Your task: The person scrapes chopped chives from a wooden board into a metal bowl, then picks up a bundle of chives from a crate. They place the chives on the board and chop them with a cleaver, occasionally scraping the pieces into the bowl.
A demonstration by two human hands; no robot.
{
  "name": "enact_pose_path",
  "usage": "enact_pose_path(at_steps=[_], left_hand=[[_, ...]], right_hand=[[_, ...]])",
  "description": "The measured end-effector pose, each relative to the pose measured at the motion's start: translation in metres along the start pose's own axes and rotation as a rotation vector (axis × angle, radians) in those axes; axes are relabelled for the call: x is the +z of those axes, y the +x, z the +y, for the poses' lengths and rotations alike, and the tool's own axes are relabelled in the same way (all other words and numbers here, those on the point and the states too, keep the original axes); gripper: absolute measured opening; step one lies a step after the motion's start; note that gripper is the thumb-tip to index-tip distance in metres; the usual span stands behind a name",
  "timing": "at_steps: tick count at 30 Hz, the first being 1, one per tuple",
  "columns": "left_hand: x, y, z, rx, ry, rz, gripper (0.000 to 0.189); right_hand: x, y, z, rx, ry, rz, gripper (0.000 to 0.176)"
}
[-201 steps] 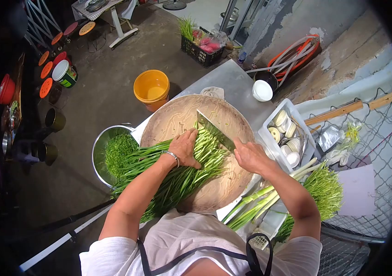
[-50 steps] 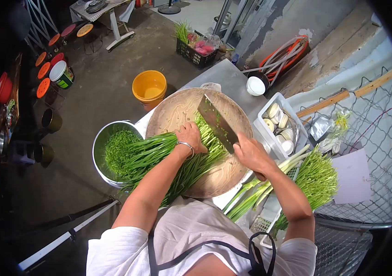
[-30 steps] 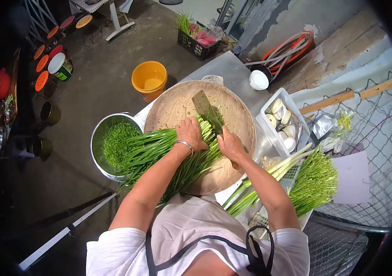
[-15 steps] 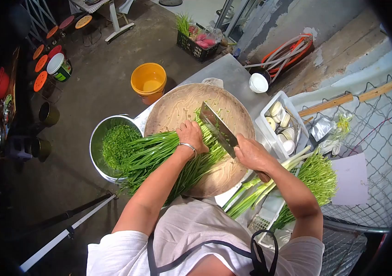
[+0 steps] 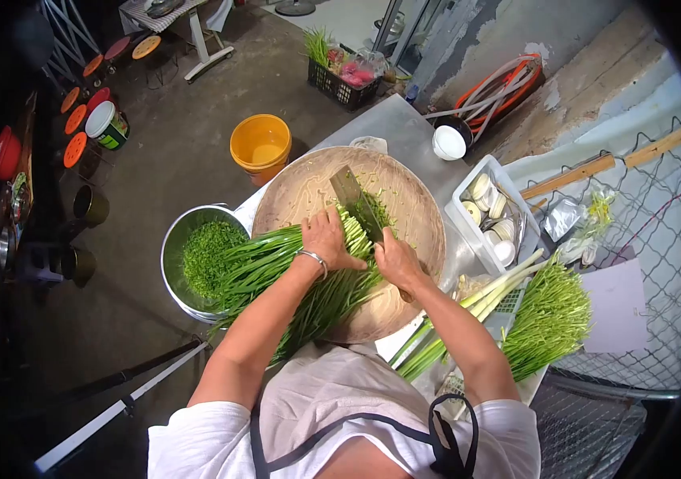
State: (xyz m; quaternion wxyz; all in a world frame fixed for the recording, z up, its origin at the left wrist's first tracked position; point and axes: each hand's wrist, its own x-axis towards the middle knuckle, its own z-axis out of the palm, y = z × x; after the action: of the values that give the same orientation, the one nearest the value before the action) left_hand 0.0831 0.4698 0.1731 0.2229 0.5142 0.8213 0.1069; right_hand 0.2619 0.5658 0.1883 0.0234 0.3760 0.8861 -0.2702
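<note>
On the round wooden board (image 5: 296, 185) lies a big bundle of long green chives (image 5: 264, 267). My left hand (image 5: 327, 242) presses on the bundle near its cut ends, fingers bent over the stalks. My right hand (image 5: 398, 259) is wrapped round the handle of a cleaver (image 5: 348, 190), whose blade stands at the cut ends of the bundle. Small chopped green pieces (image 5: 379, 209) lie beside the blade. The leafy ends hang over the board's left edge, towards a metal pot (image 5: 167, 254) that holds chopped greens (image 5: 211, 257).
An orange bucket (image 5: 260, 148) stands beyond the board. To the right are a white bin of lidded containers (image 5: 468, 215), long leeks or scallions (image 5: 480, 302), and another green bunch (image 5: 548, 323). A white bowl (image 5: 449, 144) sits on the metal table (image 5: 392, 120).
My right hand and the cleaver have moved left, closer to my left hand. My left hand has shifted slightly left along the bundle. More chopped pieces show right of the blade.
</note>
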Motion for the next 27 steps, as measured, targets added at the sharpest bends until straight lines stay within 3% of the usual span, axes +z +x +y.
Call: enact_pose_path(at_steps=[2,6,7,11,21,27], left_hand=[[-0.001,-0.013,-0.006,0.012,0.098,0.083,0.145],[0.004,-0.004,-0.007,-0.063,0.071,-0.062,0.143],[0.004,-0.006,-0.003,-0.048,0.108,-0.026,0.129],[0.005,-0.009,0.003,-0.054,0.106,0.027,0.107],[0.009,-0.003,0.003,-0.061,0.105,0.035,0.107],[0.001,-0.004,0.002,-0.073,0.041,0.003,0.109]], right_hand=[[-0.001,0.001,0.001,-0.005,0.026,0.006,0.030],[-0.063,-0.022,-0.029,-0.016,-0.017,-0.055,0.029],[-0.080,-0.032,-0.035,-0.053,-0.028,-0.056,0.029],[-0.112,-0.060,-0.045,-0.082,-0.096,-0.139,0.028],[-0.088,-0.027,-0.035,-0.077,-0.108,-0.277,0.030],[-0.027,0.004,-0.036,-0.022,-0.092,-0.191,0.027]])
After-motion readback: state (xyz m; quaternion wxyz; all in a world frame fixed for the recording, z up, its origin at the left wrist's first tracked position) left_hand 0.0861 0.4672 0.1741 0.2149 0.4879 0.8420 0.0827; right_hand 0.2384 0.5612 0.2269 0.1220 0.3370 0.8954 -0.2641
